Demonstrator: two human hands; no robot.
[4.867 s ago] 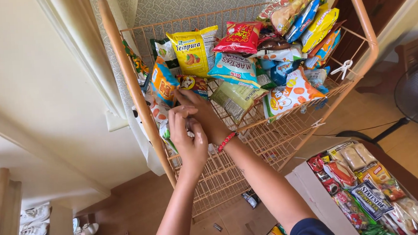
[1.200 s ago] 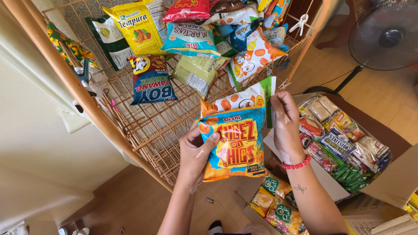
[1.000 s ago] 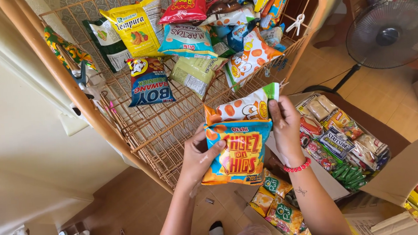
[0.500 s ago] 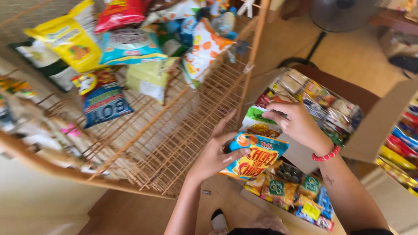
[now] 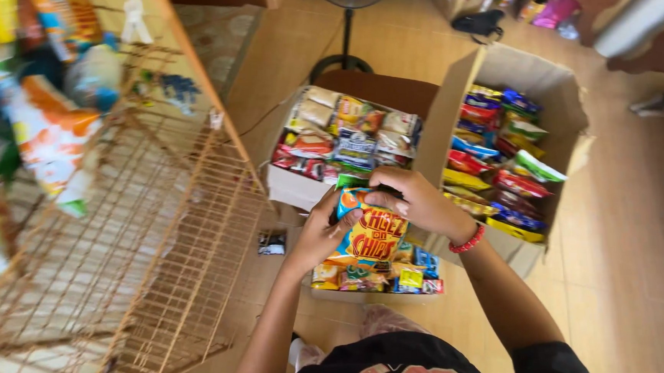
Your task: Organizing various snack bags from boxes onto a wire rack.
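On the far left, a wire rack (image 5: 159, 243) with snack packs (image 5: 49, 142), orange, white, green and yellow, too blurred to tell apart. Lower and nearer the middle, a small flat box of little packs (image 5: 376, 277) on the floor, yellow, green and blue. Just above that box, in the middle, an orange and blue bag of chips (image 5: 369, 234), held up in the air. Left hand (image 5: 318, 233) on the bag's left edge, fingers curled around it. Right hand (image 5: 417, 203) over the bag's top, fingers clenched on the top edge, a red bead band at the wrist. Behind the hands, an open box of packs (image 5: 344, 136), tan, red and blue, in rows. To the right, a taller open box (image 5: 529, 82) with red, yellow, blue and green packs stacked on edge. At the top, a fan stand (image 5: 348, 43).

Could slip: a shiny bag pinched only at its edges, likely to slide and drop onto the little packs below. Could pop or crush the chips too, with too hard a squeeze.
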